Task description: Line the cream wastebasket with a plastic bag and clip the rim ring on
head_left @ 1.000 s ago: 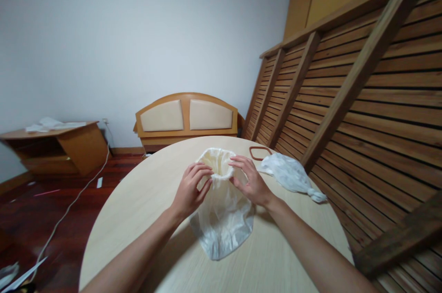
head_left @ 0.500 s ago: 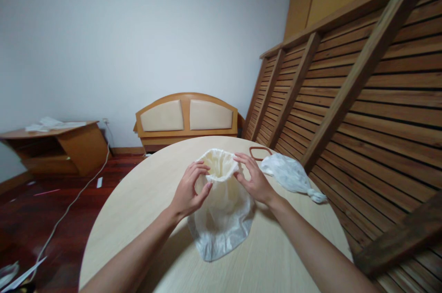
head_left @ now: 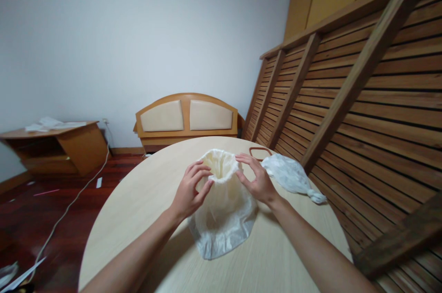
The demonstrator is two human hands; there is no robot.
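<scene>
My forearms run off the bottom edge, and so does the near side of the table (head_left: pixel 145 192). My right hand (head_left: pixel 257 180) covers part of the brown ring (head_left: pixel 260 149). The inside of the bag (head_left: pixel 221 210) is out of sight.

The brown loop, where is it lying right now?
In the head view the brown loop lies right of centre on the table, just beyond the right hand, beside the knotted white bag.

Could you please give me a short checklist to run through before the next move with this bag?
1. Left hand pinches the plastic bag at its rolled rim: ok.
2. Right hand grips the rim firmly: cannot tell, fingers look spread.
3. Bag mouth open: ok.
4. Bag bottom rests on the table: ok.
5. Knotted bag and brown ring lie beyond the right hand, unheld: ok.
</scene>
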